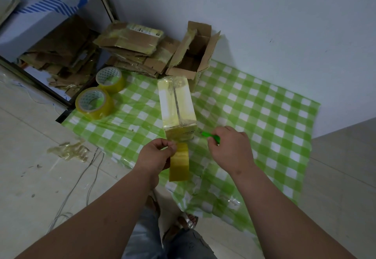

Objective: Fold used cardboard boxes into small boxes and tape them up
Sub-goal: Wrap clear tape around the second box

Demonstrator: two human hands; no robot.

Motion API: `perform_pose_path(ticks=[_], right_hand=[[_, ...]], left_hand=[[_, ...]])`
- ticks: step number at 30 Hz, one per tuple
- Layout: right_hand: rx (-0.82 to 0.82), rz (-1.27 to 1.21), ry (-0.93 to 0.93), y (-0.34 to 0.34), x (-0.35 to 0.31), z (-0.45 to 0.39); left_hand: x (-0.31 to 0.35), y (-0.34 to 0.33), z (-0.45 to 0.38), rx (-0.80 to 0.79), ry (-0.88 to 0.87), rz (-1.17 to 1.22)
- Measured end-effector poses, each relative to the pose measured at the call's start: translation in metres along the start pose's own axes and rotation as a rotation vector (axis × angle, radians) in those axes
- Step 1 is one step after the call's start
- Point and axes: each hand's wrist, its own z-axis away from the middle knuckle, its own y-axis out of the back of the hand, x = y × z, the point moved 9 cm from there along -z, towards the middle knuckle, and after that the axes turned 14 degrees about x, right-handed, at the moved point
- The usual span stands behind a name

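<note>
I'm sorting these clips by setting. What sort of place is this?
Probably a room at home used as a makeshift packing spot on the floor: a green-and-white checked plastic sheet is spread over pale floor tiles against a white wall, with a heap of flattened brown cardboard boxes beside it.

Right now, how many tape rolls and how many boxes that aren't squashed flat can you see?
Tape rolls: 3, two on the checked cloth at and, one held by the left hand at
Unflattened boxes: 2, one taped, one open
Total: 5
</note>
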Motion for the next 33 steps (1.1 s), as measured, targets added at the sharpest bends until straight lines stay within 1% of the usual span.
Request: perform_pose_path(ticks=[2, 6, 10, 12, 14, 16, 19, 21, 23, 27, 30, 33], right_hand=[[-0.034, 0.009, -0.065, -0.007, 0.009, 0.005], [-0.153, 0.089, -0.170, -0.027, 0.027, 0.017], [-0.279, 0.203, -0.191, -0.044, 0.044, 0.031], [-0.289, 0.220, -0.198, -0.047, 0.047, 0.034], [-0.233, 0.104, -0.277, -0.044, 0.043, 0.031], [-0.177, -0.127, -0.368, -0.040, 0.031, 0.026], [-0.224, -0.496, -0.416, -0.044, 0.000, 0.031], [-0.288, -0.636, -0.459, -0.048, -0.015, 0.038], [-0.324, -0.683, -0.501, -0.053, -0.022, 0.042], [-0.294, -0.698, -0.542, -0.053, -0.021, 0.043], [-0.267, -0.707, -0.542, -0.049, -0.023, 0.044], [-0.279, -0.746, -0.533, -0.047, -0.027, 0.047]], left_hand=[[0.001, -0.001, 0.002, -0.013, 0.006, 0.001], [0.001, 0.000, 0.005, -0.028, 0.005, -0.006], [0.001, 0.008, 0.003, 0.030, -0.035, -0.053], [0.001, 0.011, 0.004, 0.050, -0.051, -0.062], [0.002, 0.013, 0.005, 0.054, -0.065, -0.073], [0.001, 0.013, 0.007, 0.044, -0.067, -0.082], [0.001, 0.010, 0.011, 0.006, -0.069, -0.109], [0.003, 0.007, 0.013, -0.018, -0.084, -0.137], [0.004, 0.007, 0.015, -0.029, -0.098, -0.155], [0.008, 0.011, 0.017, -0.021, -0.115, -0.164], [0.010, 0.012, 0.019, -0.002, -0.137, -0.184], [0.011, 0.018, 0.020, 0.041, -0.146, -0.167]])
